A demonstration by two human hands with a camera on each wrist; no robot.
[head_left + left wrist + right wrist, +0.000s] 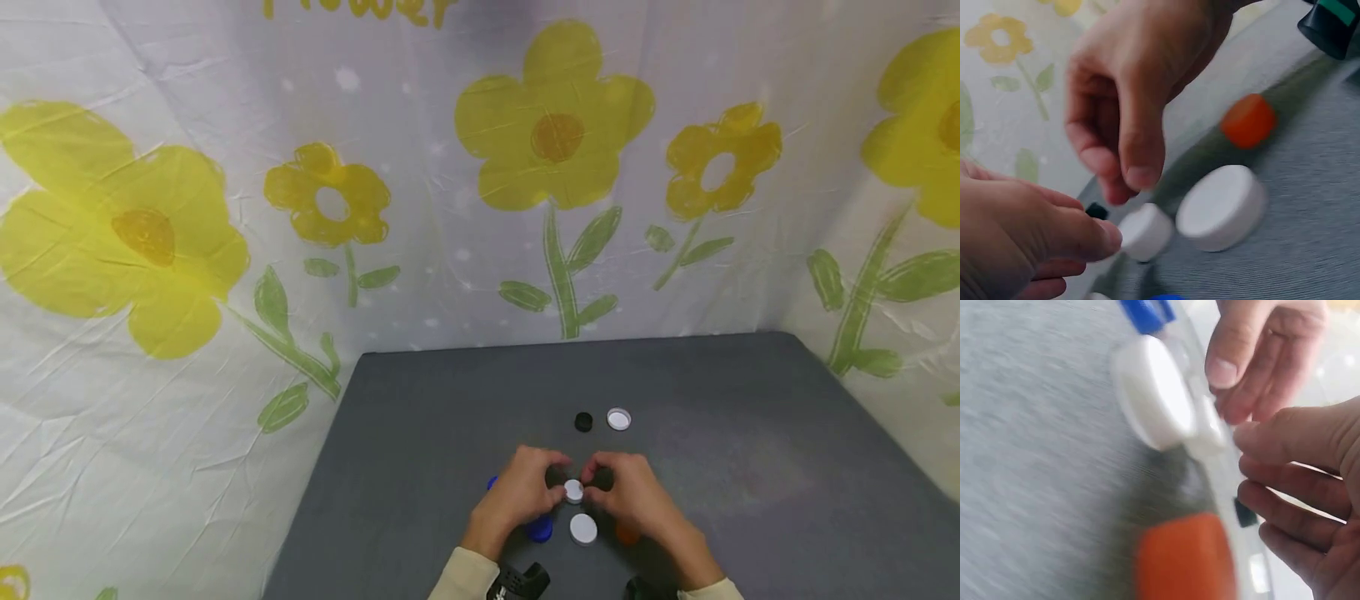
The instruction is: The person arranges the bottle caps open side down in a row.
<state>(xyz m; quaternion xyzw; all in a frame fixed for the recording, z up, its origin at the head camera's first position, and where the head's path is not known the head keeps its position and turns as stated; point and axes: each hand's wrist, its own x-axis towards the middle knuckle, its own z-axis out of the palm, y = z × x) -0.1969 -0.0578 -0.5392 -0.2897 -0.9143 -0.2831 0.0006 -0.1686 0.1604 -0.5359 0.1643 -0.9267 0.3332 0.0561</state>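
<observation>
A small white cap (573, 492) lies on the grey table between my two hands. My left hand (522, 487) is at its left side, the thumb tip beside or touching the rim; the left wrist view shows this thumb close against the white cap (1146, 232). On the other side my right hand (633, 493) has its thumb and fingers bent loosely near the cap. Neither hand visibly pinches it. Just nearer stands a larger white cap (583, 529). A blue cap (540, 529) is below my left hand, and an orange cap (1186, 559) sits partly hidden by my right wrist.
Farther back lie a black cap (583, 422) and a white cap with a raised rim (618, 419). Another blue piece (491, 482) peeks out behind my left hand. A flower-printed white sheet (420, 275) hangs behind the grey table (420, 417).
</observation>
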